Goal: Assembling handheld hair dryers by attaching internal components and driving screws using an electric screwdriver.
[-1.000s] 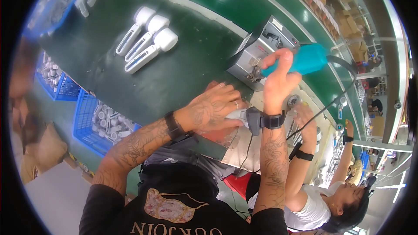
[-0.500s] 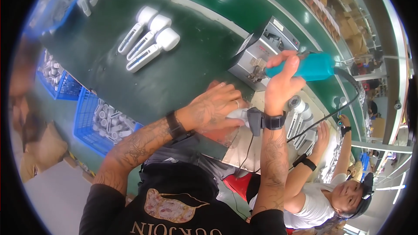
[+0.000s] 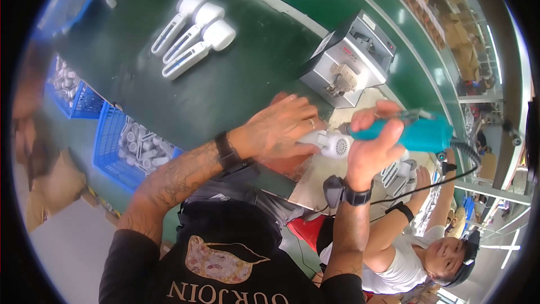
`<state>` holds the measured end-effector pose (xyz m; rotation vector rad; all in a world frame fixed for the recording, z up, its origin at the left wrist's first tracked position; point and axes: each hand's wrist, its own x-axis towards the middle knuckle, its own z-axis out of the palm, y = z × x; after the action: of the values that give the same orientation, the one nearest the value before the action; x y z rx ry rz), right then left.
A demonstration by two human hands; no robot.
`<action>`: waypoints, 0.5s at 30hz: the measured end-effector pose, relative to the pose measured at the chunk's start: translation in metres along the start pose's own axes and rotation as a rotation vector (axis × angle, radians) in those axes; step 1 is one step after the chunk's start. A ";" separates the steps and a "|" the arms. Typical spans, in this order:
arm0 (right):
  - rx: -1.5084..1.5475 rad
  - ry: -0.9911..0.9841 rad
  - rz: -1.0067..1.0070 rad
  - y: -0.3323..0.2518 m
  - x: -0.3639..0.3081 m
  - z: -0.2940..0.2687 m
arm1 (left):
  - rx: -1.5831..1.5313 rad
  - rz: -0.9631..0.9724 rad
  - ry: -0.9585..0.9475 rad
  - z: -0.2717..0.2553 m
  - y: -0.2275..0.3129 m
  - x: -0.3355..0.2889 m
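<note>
My left hand is closed around the handle of a white handheld device. The device's round head, with a small circular vent grille, sticks out to the right. In my right hand is a teal electric screwdriver, lying almost level, its tip pointing left just above the device head. Whether the tip touches the head I cannot tell. A black cord runs from the screwdriver's rear. Beyond both hands stands a grey box-shaped screw feeder.
Three white round-headed devices lie side by side on the dark green tabletop. Blue baskets of white parts stand at the left. At the right, a co-worker reaches toward more white devices. The screwdriver cord crosses my right forearm's side.
My right hand has brought the screwdriver away from the screw feeder, toward me, to the device. The device's head, covered by my right wrist before, now shows.
</note>
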<state>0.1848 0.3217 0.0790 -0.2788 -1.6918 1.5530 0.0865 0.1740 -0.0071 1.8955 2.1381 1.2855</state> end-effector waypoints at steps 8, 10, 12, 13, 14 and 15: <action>-0.033 -0.011 -0.003 0.007 -0.014 -0.001 | 0.008 -0.035 -0.069 -0.003 0.002 0.000; -0.022 -0.012 -0.003 0.010 -0.016 -0.002 | 0.001 -0.035 -0.064 -0.002 0.002 0.000; -0.010 -0.015 0.000 0.015 -0.017 -0.004 | -0.006 -0.039 -0.058 -0.001 0.002 -0.001; -0.016 -0.013 0.003 0.017 -0.018 -0.004 | -0.001 -0.033 -0.057 -0.001 0.002 -0.001; -0.022 -0.010 0.007 0.020 -0.018 -0.004 | 0.003 -0.027 -0.057 -0.001 0.001 0.000; -0.023 -0.008 0.011 0.022 -0.018 -0.005 | 0.000 -0.029 -0.060 -0.001 0.001 0.000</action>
<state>0.1920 0.3187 0.0518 -0.2938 -1.7177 1.5454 0.0873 0.1732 -0.0058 1.8708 2.1289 1.2077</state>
